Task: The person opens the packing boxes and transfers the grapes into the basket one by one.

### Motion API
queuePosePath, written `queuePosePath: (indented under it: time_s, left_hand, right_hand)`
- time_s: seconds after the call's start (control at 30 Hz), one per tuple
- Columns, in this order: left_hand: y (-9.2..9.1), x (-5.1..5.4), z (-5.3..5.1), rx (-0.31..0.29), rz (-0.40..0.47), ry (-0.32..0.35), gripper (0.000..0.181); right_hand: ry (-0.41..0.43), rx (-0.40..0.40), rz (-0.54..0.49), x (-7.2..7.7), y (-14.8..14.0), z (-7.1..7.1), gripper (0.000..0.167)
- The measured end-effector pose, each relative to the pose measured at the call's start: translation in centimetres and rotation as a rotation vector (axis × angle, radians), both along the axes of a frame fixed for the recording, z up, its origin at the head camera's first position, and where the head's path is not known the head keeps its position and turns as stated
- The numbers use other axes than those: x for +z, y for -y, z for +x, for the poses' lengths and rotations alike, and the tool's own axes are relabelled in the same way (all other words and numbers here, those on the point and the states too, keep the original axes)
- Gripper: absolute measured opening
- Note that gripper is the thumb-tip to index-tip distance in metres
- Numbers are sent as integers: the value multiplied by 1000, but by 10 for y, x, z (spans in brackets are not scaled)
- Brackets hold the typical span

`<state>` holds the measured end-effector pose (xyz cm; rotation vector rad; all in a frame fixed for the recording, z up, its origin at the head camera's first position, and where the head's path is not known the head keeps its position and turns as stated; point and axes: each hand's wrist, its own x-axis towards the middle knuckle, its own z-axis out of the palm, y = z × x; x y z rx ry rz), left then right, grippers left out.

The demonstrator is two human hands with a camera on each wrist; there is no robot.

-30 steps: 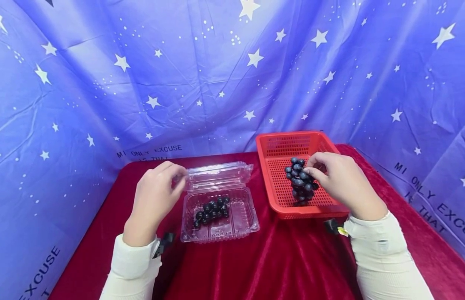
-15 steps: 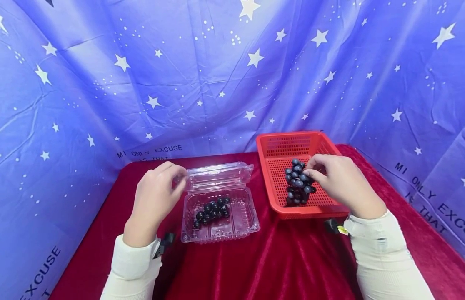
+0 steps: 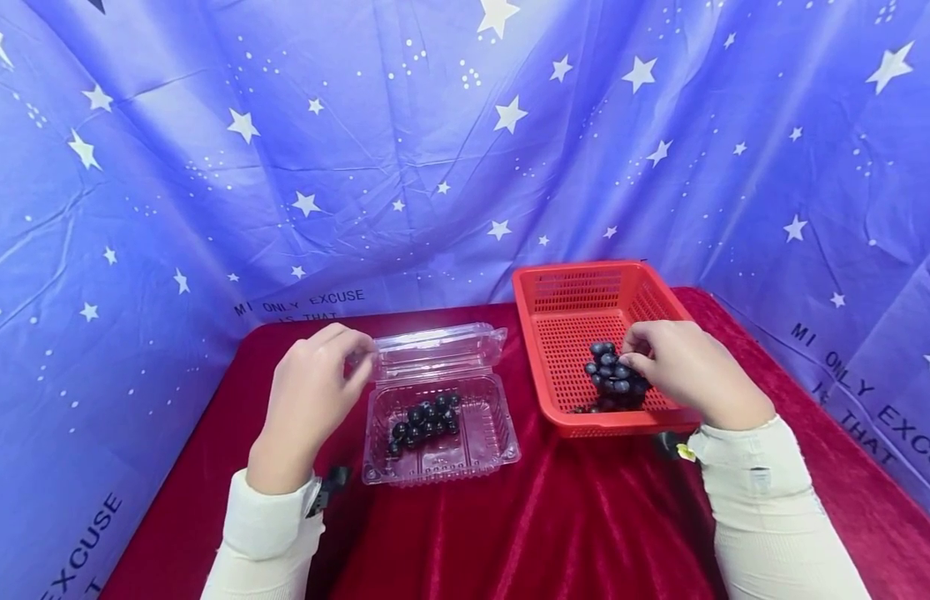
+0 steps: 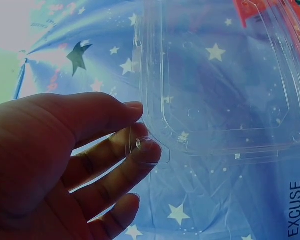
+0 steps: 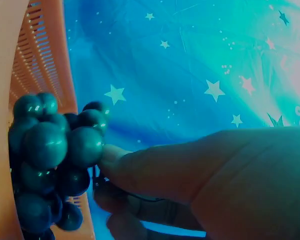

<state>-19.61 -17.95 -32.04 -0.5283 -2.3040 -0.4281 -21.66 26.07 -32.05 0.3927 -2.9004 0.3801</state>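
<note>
My left hand (image 3: 312, 389) pinches the corner tab of the raised clear lid (image 3: 442, 350); in the left wrist view thumb and fingertips meet at that corner of the lid (image 4: 225, 100). The clear container (image 3: 483, 425) stands open on the cloth with a bunch of dark grapes (image 3: 426, 421) inside. Over the red basket (image 3: 540, 375), my right hand (image 3: 690, 367) pinches a second bunch of dark grapes (image 3: 611, 372) between thumb and fingers. That bunch (image 5: 46, 145) hangs beside the basket wall (image 5: 2, 125) in the right wrist view. Its lower part is dark and partly hidden by the hand.
Dark red velvet cloth (image 3: 480, 533) covers the table, with the basket right of the clear container. Blue fabric with white stars (image 3: 435, 150) stands behind and along both sides. Small black devices (image 3: 332, 487) are strapped at the wrists.
My right hand has moved slightly down and to the right, and its grapes have shifted lower and rightward in the basket. The left hand and lid have stayed put.
</note>
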Motion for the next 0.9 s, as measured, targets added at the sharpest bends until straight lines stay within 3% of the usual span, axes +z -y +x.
queuePosePath:
  time_s: [0.43,0.9]
  left_hand:
    - [0,-1,-2,1,9,-13,6]
    - [0,-1,-1,15,15,-11,6]
  right_hand:
    - [97,-32,41,-11,-8,-9,8]
    - [127,-15,7,-25,-11,-22,7]
